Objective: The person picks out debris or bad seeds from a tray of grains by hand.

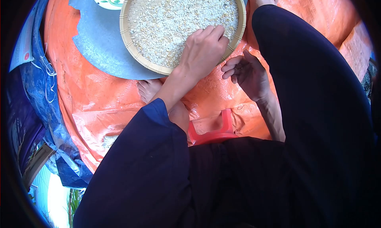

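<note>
A round woven bamboo tray (124, 23) holds a layer of pale rice grains (170, 29) mixed with yellowish, unhusked ones. Over the tray's near right part, my left hand (204, 47) is back up, its fingers bent down at the grains. Those fingertips are hidden under the hand, so I cannot tell what they hold. Just outside the rim on the right, my right hand (252, 77) is turned palm up, with loosely curled, slightly parted fingers and nothing visible in the palm.
The tray rests on a grey-blue sheet (99, 49) over an orange tarp (99, 97). A white bowl with green leaves (107, 4) stands at the tray's upper left. A red plastic stool (210, 136) is beneath me. My feet flank the tray. Blue tarp (35, 81) hangs at left.
</note>
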`<action>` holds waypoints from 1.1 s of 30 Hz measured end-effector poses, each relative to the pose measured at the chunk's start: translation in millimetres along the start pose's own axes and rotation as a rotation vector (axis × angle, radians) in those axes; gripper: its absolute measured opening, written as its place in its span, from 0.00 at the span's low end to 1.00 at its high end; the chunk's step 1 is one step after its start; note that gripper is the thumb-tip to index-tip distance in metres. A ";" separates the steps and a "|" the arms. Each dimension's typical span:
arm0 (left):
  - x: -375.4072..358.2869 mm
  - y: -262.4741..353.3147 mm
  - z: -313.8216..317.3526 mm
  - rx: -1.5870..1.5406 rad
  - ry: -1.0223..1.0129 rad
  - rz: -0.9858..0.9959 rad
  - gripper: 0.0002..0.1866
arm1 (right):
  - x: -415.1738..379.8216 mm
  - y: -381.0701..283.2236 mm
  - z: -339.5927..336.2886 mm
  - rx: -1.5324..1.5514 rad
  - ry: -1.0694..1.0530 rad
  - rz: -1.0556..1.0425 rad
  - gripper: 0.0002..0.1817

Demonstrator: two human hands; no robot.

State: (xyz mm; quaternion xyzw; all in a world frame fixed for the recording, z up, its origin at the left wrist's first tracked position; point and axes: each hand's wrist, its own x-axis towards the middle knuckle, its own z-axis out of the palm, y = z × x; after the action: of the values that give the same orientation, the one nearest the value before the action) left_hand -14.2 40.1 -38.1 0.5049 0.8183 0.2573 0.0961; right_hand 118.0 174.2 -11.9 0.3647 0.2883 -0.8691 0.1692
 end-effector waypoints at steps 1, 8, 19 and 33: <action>-0.3 0.7 -0.3 0.010 -0.002 -0.003 0.05 | 0.1 0.1 0.7 0.001 0.001 0.003 0.30; -1.4 2.6 1.4 0.105 -0.011 0.010 0.05 | 0.6 0.1 1.4 0.008 0.006 0.001 0.30; -2.0 12.7 -33.2 -0.368 0.022 -0.057 0.07 | 5.1 8.0 0.1 0.220 0.057 -0.122 0.25; 7.6 -6.6 -0.8 -0.053 0.060 0.064 0.08 | 3.5 2.4 4.6 0.146 0.119 -0.086 0.27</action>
State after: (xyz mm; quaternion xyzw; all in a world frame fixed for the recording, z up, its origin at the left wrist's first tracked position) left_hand -23.3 44.1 -40.1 0.5201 0.7971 0.2970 0.0764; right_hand 114.3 169.2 -12.7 0.4141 0.2490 -0.8711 0.0874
